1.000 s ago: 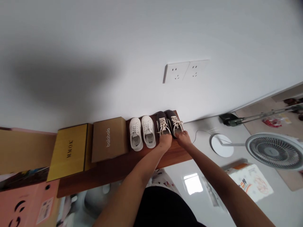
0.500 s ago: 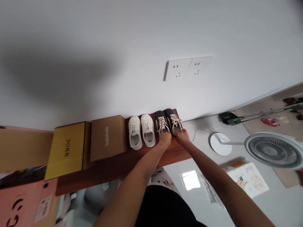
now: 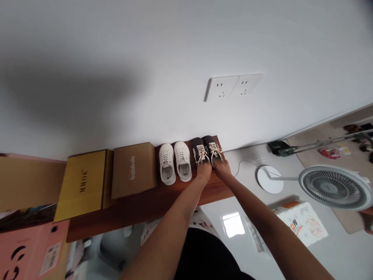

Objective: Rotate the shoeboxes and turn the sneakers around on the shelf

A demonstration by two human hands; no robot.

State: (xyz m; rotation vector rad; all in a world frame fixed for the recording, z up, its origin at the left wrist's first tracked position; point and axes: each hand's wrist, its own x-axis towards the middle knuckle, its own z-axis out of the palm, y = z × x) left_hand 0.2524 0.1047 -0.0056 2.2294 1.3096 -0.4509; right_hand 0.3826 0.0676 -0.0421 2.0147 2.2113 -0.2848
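Observation:
Two dark sneakers with cream laces stand side by side on a reddish-brown wooden shelf (image 3: 215, 190), toes toward the wall. My left hand (image 3: 204, 171) is closed on the heel of the left dark sneaker (image 3: 199, 149). The heel of the right dark sneaker (image 3: 212, 147) is gripped by my right hand (image 3: 222, 168). Both heels are hidden behind my fingers. To the left of them sits a pair of white sneakers, the nearer white sneaker (image 3: 183, 159) and the other white sneaker (image 3: 167, 163), also with toes to the wall.
Left along the shelf are a brown shoebox (image 3: 132, 171) and a yellow shoebox (image 3: 83, 182). A pink box (image 3: 29, 249) is at lower left. On the floor to the right stand a fan (image 3: 332, 188) and a white package (image 3: 305, 223). A wall socket (image 3: 223, 87) is above.
The view has shifted slightly. Both hands remain at the heels of the dark sneakers, which now sit a little closer to the white pair.

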